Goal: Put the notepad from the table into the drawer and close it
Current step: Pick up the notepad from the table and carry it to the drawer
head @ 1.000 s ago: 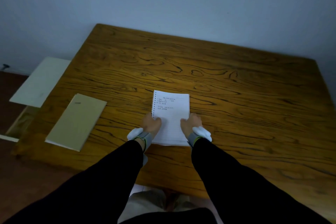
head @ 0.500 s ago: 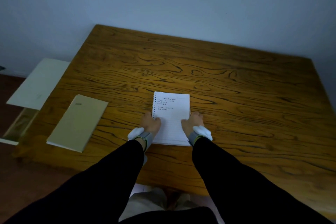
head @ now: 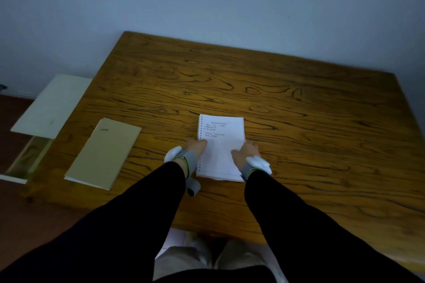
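A white spiral-bound notepad (head: 221,142) with a few handwritten lines lies flat on the wooden table (head: 299,122), near its front edge. My left hand (head: 195,147) grips the spiral edge on the left, thumb on the page. My right hand (head: 246,151) grips the right edge the same way. Both wrists wear grey straps with white pieces. The drawer (head: 28,158) stands open at the far left, below table height, and its inside is dim.
A closed tan notebook (head: 104,154) lies on the table's left part. A white cabinet top (head: 51,105) sits beside the table above the open drawer. A wall runs behind the table. My legs and shoes show below the front edge.
Nothing clear has moved: both hands stay on the notepad's side edges and it stays flat in the same spot. Only the camera view drifts slightly.
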`<state>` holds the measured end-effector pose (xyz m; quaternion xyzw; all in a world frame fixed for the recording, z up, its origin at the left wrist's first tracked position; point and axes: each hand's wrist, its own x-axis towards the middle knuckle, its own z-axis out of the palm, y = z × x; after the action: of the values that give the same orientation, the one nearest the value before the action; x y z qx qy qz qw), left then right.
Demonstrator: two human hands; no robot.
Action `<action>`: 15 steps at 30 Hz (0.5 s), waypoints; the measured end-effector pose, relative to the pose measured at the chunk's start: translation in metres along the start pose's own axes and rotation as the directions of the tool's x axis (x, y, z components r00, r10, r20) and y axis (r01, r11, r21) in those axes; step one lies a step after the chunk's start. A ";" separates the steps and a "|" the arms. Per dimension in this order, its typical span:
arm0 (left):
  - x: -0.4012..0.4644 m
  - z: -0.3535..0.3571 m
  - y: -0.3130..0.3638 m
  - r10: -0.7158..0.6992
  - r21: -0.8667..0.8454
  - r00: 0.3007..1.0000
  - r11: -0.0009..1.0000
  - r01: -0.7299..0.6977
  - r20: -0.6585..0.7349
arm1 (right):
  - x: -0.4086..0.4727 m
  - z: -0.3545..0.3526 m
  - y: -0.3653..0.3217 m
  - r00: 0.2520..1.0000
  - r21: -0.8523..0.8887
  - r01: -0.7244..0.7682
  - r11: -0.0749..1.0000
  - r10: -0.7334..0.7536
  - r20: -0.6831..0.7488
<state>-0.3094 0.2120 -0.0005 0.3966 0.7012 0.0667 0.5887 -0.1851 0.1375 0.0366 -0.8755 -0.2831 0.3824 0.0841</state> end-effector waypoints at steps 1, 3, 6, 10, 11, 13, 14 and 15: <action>-0.001 -0.001 0.002 -0.025 -0.042 0.998 0.999 0.027 0.052 | 0.000 -0.001 0.001 1.000 0.000 0.005 1.000 -0.005 0.005; -0.003 0.001 0.004 -0.049 -0.090 0.991 0.994 0.061 0.126 | -0.001 -0.002 0.003 1.000 -0.003 0.017 1.000 -0.017 0.023; -0.006 0.009 0.002 -0.022 -0.063 0.992 0.998 0.030 0.122 | 0.000 -0.006 0.007 0.999 0.000 0.033 0.999 -0.033 0.036; -0.014 0.014 -0.004 0.059 -0.026 0.998 0.998 -0.058 0.036 | 0.000 -0.011 0.011 0.996 0.000 0.061 0.998 -0.061 0.062; -0.016 0.015 -0.005 0.081 -0.021 0.996 0.997 -0.081 0.026 | -0.001 -0.013 0.011 0.996 -0.003 0.065 0.998 -0.065 0.061; -0.022 0.015 -0.004 0.128 -0.017 0.992 0.992 -0.128 0.014 | 0.000 -0.016 0.014 0.995 -0.003 0.074 0.997 -0.074 0.060; -0.025 0.015 -0.003 0.152 -0.025 0.988 0.988 -0.151 0.011 | 0.000 -0.016 0.015 0.995 -0.003 0.079 0.997 -0.078 0.063; -0.027 0.016 -0.004 0.178 -0.031 0.984 0.984 -0.178 0.006 | -0.001 -0.017 0.017 0.994 -0.005 0.083 0.997 -0.083 0.069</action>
<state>-0.2973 0.1867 0.0132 0.4490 0.6592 0.1278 0.5895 -0.1664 0.1242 0.0432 -0.8497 -0.3234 0.4073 0.0869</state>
